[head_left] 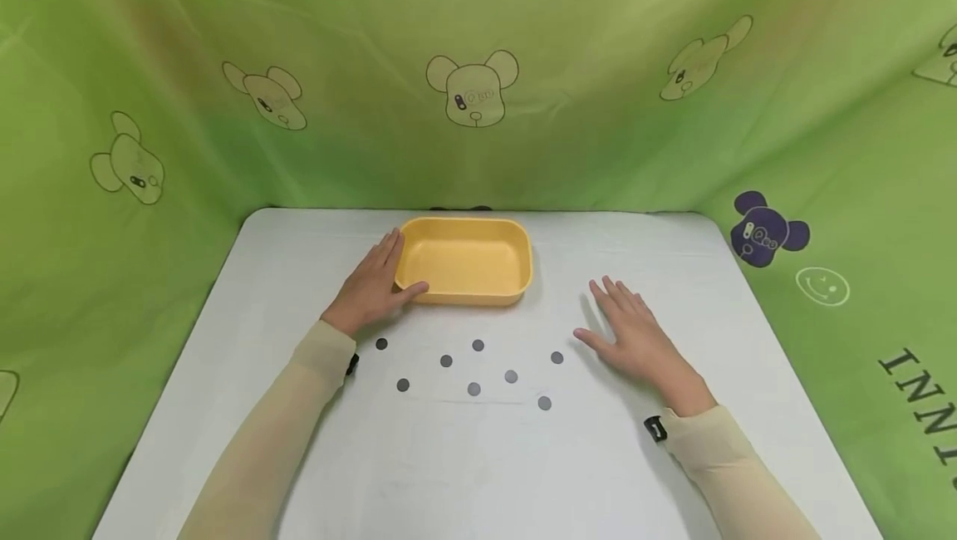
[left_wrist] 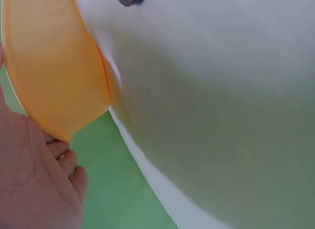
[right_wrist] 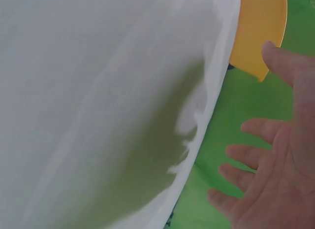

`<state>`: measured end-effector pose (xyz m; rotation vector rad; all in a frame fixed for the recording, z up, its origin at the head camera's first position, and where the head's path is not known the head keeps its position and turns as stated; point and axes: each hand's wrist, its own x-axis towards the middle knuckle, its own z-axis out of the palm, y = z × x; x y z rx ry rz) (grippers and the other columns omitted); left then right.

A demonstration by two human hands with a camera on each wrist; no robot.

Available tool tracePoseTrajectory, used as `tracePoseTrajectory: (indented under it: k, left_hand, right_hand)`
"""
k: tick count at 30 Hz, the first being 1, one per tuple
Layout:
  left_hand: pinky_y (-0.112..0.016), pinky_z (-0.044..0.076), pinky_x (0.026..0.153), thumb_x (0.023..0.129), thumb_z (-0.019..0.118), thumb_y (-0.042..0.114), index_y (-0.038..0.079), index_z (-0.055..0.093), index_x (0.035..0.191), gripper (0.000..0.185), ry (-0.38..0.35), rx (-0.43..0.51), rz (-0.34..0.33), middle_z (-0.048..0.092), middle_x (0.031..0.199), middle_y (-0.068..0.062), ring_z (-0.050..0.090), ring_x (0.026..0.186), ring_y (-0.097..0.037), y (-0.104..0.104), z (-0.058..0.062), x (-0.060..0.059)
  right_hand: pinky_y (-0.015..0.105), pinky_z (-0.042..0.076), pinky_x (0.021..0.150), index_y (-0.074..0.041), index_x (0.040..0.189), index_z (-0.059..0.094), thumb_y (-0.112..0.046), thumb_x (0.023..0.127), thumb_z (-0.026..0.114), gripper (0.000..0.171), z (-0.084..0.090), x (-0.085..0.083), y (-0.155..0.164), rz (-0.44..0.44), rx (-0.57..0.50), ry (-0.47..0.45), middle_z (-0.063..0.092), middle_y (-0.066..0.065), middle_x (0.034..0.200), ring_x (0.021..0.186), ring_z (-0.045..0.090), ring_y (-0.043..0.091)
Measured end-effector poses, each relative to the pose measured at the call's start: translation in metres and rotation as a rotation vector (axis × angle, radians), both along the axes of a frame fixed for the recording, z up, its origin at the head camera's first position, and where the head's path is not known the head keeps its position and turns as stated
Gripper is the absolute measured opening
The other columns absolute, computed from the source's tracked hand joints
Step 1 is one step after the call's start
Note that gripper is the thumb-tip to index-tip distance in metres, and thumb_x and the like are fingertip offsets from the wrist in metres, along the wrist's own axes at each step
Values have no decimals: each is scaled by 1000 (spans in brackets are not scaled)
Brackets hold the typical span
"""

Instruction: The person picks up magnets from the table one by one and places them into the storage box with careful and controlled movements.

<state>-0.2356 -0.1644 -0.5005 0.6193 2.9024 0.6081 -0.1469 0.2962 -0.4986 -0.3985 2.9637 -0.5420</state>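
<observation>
Left hand touching yellow tray, right hand flat

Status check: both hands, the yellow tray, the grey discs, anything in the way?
Left hand open against shallow yellow plastic tray, thumb at its near corner. Right hand open, flat on white table. Eight small grey discs loose before the tray, untouched. Nothing blocking.

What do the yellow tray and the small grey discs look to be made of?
Yellow tray: probably moulded plastic, with a smooth matte wall, rounded corners and one even colour. Grey discs: flat, dull, uniformly grey; could be metal coins or plastic tokens, too small to tell.
</observation>
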Motion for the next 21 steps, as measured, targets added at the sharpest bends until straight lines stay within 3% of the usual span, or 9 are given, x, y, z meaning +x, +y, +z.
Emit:
tracePoseTrajectory:
  k: [10,16,21]
  left_hand:
    - [-38,2,134,106,48,69,1,-1,170,106,-23,-28,17,-5,180,-12,-3,167,-25,13,7,14]
    - [-40,4,134,106,49,68,-1,-1,170,105,-5,-32,20,-4,180,-14,0,167,-28,20,10,21]
    - [-41,4,135,107,49,67,-1,0,170,105,-14,-18,29,-3,180,-14,0,167,-28,23,16,30]
  right_hand:
    - [65,13,129,-2,167,32,-53,105,65,87,5,10,-5,57,-20,-4,24,28,173,159,20,51]
    - [66,25,125,-3,161,45,-45,105,68,74,7,17,-6,102,-38,14,37,27,167,153,34,51]
    - [64,38,117,-3,152,57,-38,104,72,61,7,23,-10,149,-50,49,56,23,150,139,50,46]
